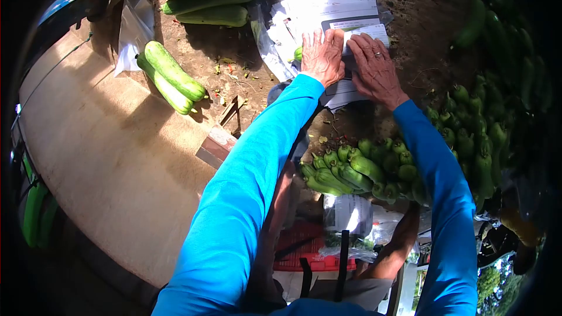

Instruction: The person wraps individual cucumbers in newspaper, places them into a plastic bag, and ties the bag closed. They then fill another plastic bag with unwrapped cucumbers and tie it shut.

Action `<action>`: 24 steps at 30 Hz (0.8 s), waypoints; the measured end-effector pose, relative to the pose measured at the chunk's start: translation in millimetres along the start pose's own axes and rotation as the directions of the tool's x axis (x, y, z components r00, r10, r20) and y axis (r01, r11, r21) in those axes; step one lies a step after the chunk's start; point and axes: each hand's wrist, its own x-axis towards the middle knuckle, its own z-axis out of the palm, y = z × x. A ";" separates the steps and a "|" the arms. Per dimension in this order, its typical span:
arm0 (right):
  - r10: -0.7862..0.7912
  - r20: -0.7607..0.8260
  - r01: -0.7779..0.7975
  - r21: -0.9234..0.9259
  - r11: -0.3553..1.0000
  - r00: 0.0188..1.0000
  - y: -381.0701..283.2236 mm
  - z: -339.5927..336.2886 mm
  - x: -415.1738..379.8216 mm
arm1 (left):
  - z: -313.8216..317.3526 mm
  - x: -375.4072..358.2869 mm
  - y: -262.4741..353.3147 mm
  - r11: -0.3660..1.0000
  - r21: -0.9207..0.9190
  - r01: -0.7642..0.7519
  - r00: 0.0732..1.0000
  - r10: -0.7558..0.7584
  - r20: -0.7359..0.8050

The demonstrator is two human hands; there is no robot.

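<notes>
Both hands press on a sheet of printed paper at the top centre, over a stack of similar sheets (336, 1). My left hand (323, 57) has its fingers bent over the rolled edge of the paper. Beside it, my right hand (373, 67), with a ring on one finger, lies over the same roll with its fingers close together. A green vegetable tip (298, 54) shows at the left end of the paper, next to my left fingers; the rest of it is hidden by paper and hands. Clear plastic (266, 44) lies left of the stack.
Long green vegetables (213, 16) are stacked at the top left, and two more (170, 76) lie on the left. Many smaller ones (351, 169) are heaped below my hands and at the right (474, 134). A red crate (304, 263) stands near the legs.
</notes>
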 end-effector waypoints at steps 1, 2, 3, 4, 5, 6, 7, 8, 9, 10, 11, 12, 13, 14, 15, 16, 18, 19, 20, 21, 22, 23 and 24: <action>0.006 -0.002 -0.006 -0.007 1.000 1.000 3.4 5.9 -1.4 | -4.0 1.5 -1.1 1.000 -0.004 -0.008 1.000 0.008 -0.004; -0.033 -0.033 0.029 -0.127 0.991 0.999 11.8 12.1 3.2 | -7.5 5.5 -2.2 1.000 -0.005 0.021 0.999 -0.021 -0.034; -0.076 -0.052 0.061 -0.242 0.968 0.996 20.2 16.0 7.8 | -10.5 6.9 -2.2 0.998 -0.009 0.054 0.997 -0.055 -0.059; -0.041 -0.046 0.036 -0.105 0.994 0.998 22.8 17.0 15.5 | -16.1 6.0 -1.3 0.996 -0.043 0.080 0.992 -0.084 -0.093; -0.036 -0.042 0.031 -0.105 0.994 0.998 25.4 18.5 24.8 | -22.1 3.0 -1.3 0.996 -0.047 0.078 0.993 -0.082 -0.088; 0.018 -0.019 -0.020 -0.152 0.988 1.000 29.5 21.2 35.2 | -30.3 -1.4 -1.8 0.990 -0.114 0.085 0.985 -0.100 -0.138; 0.070 -0.003 -0.069 -0.197 0.978 0.998 28.3 18.8 47.6 | -38.0 -8.1 -5.2 0.981 -0.175 0.088 0.975 -0.121 -0.187; 0.099 0.033 -0.086 -0.266 0.960 0.995 29.3 12.9 57.1 | -47.0 -20.0 -7.4 0.973 -0.212 0.092 0.971 -0.135 -0.196; 0.098 0.034 -0.086 -0.263 0.961 0.995 28.7 11.0 65.5 | -55.7 -32.9 -7.9 0.964 -0.233 0.129 0.965 -0.176 -0.194; 0.113 0.034 -0.097 -0.308 0.946 0.993 31.3 10.3 73.5 | -61.8 -48.8 -10.1 0.953 -0.261 0.151 0.967 -0.197 -0.160; 0.127 0.029 -0.109 -0.356 0.928 0.991 34.5 7.9 83.2 | -68.6 -63.1 -11.5 0.942 -0.289 0.171 0.968 -0.215 -0.131; 0.107 -0.020 -0.106 -0.411 0.905 0.994 38.5 12.0 92.3 | -73.8 -76.5 -11.7 0.943 -0.289 0.167 0.967 -0.214 -0.137; 0.109 -0.020 -0.107 -0.412 0.905 0.994 33.9 4.5 104.1 | -78.0 -92.9 -11.2 0.913 -0.338 0.229 0.961 -0.267 -0.069; 0.165 0.092 -0.103 -0.472 0.875 0.982 29.0 -4.1 117.7 | -82.6 -108.0 -9.9 0.879 -0.379 0.290 0.950 -0.312 0.005; 0.225 0.194 -0.091 -0.532 0.842 0.955 25.5 -12.0 129.7 | -84.5 -121.1 -9.2 0.866 -0.391 0.312 0.944 -0.327 0.029; 0.189 0.147 -0.089 -0.511 0.855 0.971 26.8 -8.8 130.4 | -87.9 -131.7 -10.5 0.867 -0.395 0.305 0.949 -0.314 0.043; 0.147 0.233 -0.031 -0.441 0.897 0.961 22.8 -17.0 123.4 | -99.1 -145.4 -12.4 0.863 -0.405 0.301 0.950 -0.309 0.046; 0.106 0.319 0.018 -0.363 0.931 0.942 16.0 -25.7 120.5 | -107.5 -149.2 -12.6 0.864 -0.403 0.301 0.949 -0.312 0.039; 0.153 0.467 -0.043 -0.237 0.971 0.871 6.1 -35.0 113.9 | -117.4 -154.3 -9.2 0.862 -0.407 0.302 0.949 -0.314 0.037; 0.179 0.604 -0.128 -0.127 0.984 0.777 -2.1 -45.3 105.0 | -131.7 -154.0 -4.2 0.857 -0.423 0.296 0.949 -0.315 0.027; 0.175 0.650 -0.306 0.093 0.947 0.739 -11.6 -58.1 86.8 | -148.8 -148.1 1.7 0.898 -0.383 0.215 0.971 -0.240 -0.018; 0.163 0.693 -0.482 0.295 0.825 0.703 -26.7 -67.7 56.4 | -168.5 -144.9 9.6 0.931 -0.342 0.128 0.987 -0.155 -0.053; 0.145 0.791 -0.704 0.426 0.568 0.595 -43.3 -71.7 22.2 | -192.1 -140.2 18.6 0.942 -0.334 0.036 0.999 -0.043 -0.014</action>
